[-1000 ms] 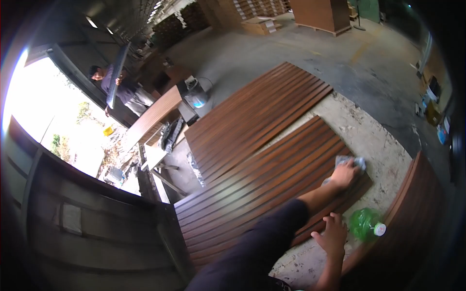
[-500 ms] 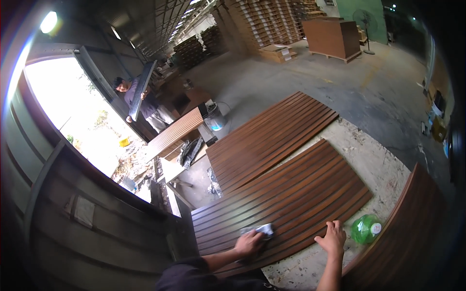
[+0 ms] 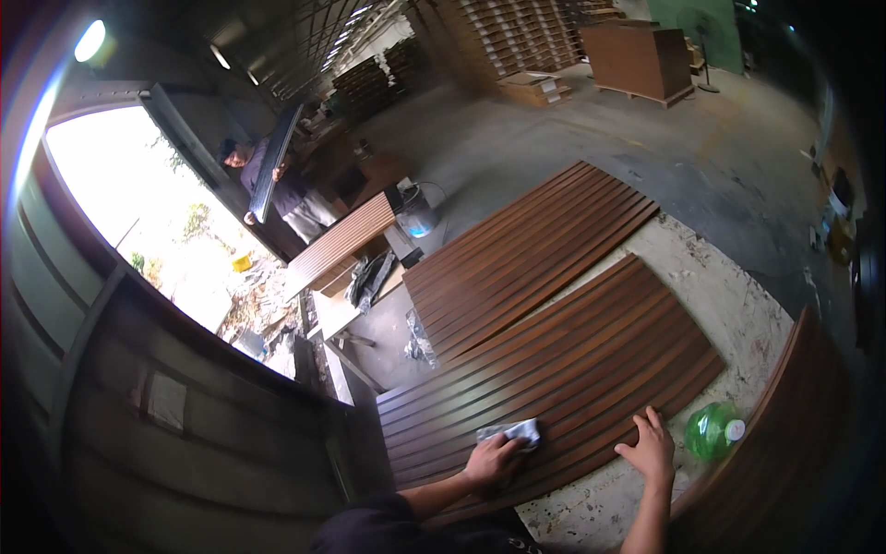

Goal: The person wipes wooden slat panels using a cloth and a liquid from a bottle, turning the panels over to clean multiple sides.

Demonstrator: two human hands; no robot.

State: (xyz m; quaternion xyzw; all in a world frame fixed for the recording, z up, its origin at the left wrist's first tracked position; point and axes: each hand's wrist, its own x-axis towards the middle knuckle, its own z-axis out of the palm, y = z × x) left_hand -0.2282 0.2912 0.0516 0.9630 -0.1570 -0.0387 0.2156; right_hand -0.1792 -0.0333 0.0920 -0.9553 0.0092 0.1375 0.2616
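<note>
A brown slatted wooden panel lies in front of me, its dark grooves running lengthwise. My left hand is closed on a crumpled greyish-white cloth and presses it onto the slats near the panel's close edge. Farther right, my right hand rests at that same edge with fingers apart and nothing in them. Just beyond it on the right is a green see-through bottle with a white cap, tilted over on the worktop. Behind the near panel lies a second slatted panel.
Both panels lie on a stained pale worktop. Another brown panel rises at my right. Back left, a person holds a long dark board near the bright doorway, beside a bucket and a lighter slatted panel.
The whole view has shifted slightly. My left hand and the cloth have slid a little to the right along the slats. My right hand stays at the panel's edge.
</note>
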